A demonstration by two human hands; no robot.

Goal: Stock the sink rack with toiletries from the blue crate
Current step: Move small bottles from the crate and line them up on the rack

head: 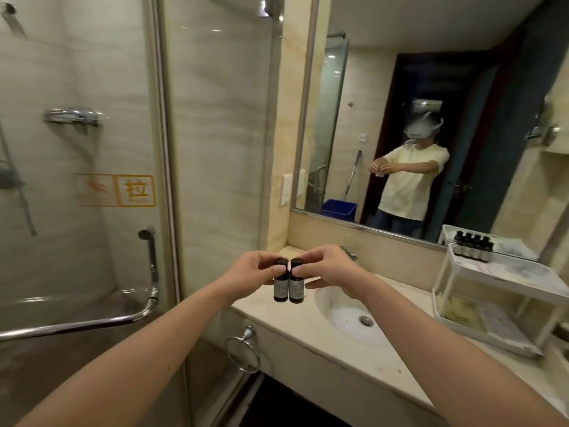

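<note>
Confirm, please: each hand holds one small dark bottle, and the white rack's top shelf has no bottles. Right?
No: the head view shows a row of small dark bottles on the white rack's top shelf. The left hand and right hand do hold one each.

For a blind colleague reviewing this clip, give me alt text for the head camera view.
The left hand and right hand each pinch a small dark bottle near its cap, holding the two side by side near the sink counter. At right, a white two-tier rack holds a row of similar bottles on top.
</note>
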